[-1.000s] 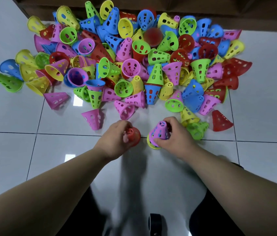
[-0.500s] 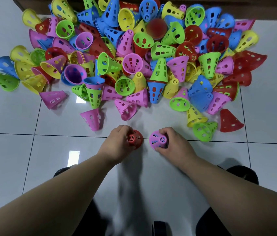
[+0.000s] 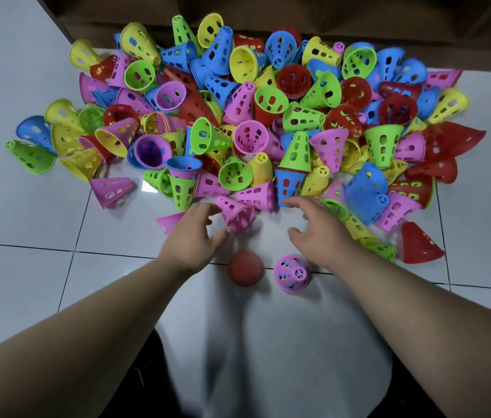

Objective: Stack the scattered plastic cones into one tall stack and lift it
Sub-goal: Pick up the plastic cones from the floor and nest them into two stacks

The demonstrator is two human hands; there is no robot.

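- Head view: the cones (image 3: 268, 116) lie in a scattered pile on the floor (image 3: 27, 267); I judge the stacking has hardly begun.
- Your left hand (image 3: 191, 233) is spread beside a lying pink cone (image 3: 235, 214); your right hand (image 3: 318, 233) is spread and holds nothing.
- Next, grip that cone and set it on the upright pink cone (image 3: 292, 273) beside the red cone (image 3: 245, 268).
- No writing is readable.

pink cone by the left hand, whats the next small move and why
Probably close the left hand round the tipped pink cone: its spread fingers flank it, holding nothing. It could then go over the upright pink cone beside the red cone.
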